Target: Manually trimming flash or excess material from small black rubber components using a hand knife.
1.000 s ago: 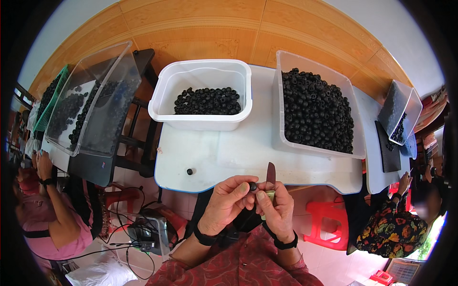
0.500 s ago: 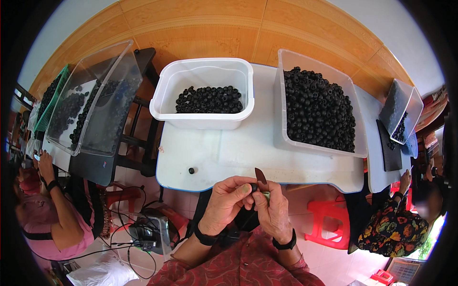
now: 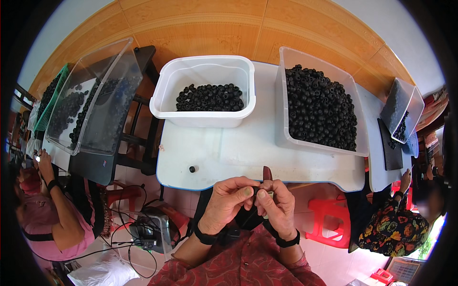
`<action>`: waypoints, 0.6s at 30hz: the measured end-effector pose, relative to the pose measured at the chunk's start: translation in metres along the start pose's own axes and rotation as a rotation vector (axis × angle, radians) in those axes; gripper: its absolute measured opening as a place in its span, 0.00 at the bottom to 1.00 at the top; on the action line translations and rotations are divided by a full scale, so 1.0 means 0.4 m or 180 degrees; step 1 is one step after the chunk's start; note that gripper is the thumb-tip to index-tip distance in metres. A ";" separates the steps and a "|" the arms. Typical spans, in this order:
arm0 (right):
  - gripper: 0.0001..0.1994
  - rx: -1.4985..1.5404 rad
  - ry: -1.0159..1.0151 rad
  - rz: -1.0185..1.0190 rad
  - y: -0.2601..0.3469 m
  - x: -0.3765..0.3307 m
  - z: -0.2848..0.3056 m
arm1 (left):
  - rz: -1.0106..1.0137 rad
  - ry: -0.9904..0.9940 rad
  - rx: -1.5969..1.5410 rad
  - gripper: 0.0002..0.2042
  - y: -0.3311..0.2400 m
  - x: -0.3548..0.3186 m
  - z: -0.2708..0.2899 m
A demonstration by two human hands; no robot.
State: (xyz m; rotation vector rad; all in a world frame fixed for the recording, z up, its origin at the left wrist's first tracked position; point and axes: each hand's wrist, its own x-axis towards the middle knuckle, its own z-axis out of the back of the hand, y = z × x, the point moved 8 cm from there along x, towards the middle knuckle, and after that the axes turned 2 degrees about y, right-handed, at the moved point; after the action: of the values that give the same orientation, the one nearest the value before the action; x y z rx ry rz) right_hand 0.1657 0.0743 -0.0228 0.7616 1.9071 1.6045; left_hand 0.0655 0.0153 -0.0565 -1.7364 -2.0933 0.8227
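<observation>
My left hand (image 3: 223, 204) pinches a small round black piece (image 3: 255, 190) between thumb and fingers, above the table's near edge. Closed around a short knife (image 3: 267, 173), my right hand (image 3: 277, 209) meets the left one at that piece. The knife's reddish-brown blade points up and away from me; fingers mostly cover its pale handle. Where the blade's edge meets the piece is hidden. A single black piece (image 3: 192, 169) lies on the white table (image 3: 229, 148) to the left. Beyond it stands a white tub (image 3: 205, 117) partly filled with similar pieces.
A translucent bin (image 3: 324, 147) heaped with black hollow pieces stands right of the tub. At the left, a person in pink (image 3: 62, 224) sits by another clear bin (image 3: 78, 138); a person in a floral top (image 3: 393, 229) is at the right. A red stool (image 3: 329, 221) stands below.
The knife blade has swung more upright and shifted slightly right as my right hand turned. My left hand keeps its pinch on the black piece.
</observation>
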 end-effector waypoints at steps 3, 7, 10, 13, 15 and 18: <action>0.04 0.0239 0.0040 -0.0090 -0.004 0.000 0.001 | -0.0029 0.0066 0.0008 0.09 0.000 0.001 -0.002; 0.03 0.0472 0.0073 -0.0304 -0.012 -0.002 0.005 | -0.0042 0.0190 -0.0060 0.08 0.002 0.004 -0.009; 0.04 0.0653 0.0090 -0.0304 -0.019 -0.001 0.006 | -0.0051 0.0231 -0.0076 0.08 0.002 0.007 -0.011; 0.04 0.0712 0.0036 -0.0309 -0.021 -0.001 0.004 | -0.0056 0.0225 -0.0097 0.08 0.003 0.007 -0.010; 0.04 0.0618 0.0060 -0.0244 -0.016 0.001 0.001 | -0.0056 0.0216 -0.0088 0.08 0.002 0.006 -0.009; 0.04 0.0526 0.0054 -0.0279 -0.015 0.001 0.001 | -0.0043 0.0170 -0.0072 0.08 0.003 0.005 -0.007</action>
State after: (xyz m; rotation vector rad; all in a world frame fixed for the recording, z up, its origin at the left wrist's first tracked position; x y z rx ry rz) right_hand 0.1651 0.0739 -0.0288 0.7217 2.0753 1.4183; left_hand 0.0676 0.0180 -0.0552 -1.7345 -2.0851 0.7433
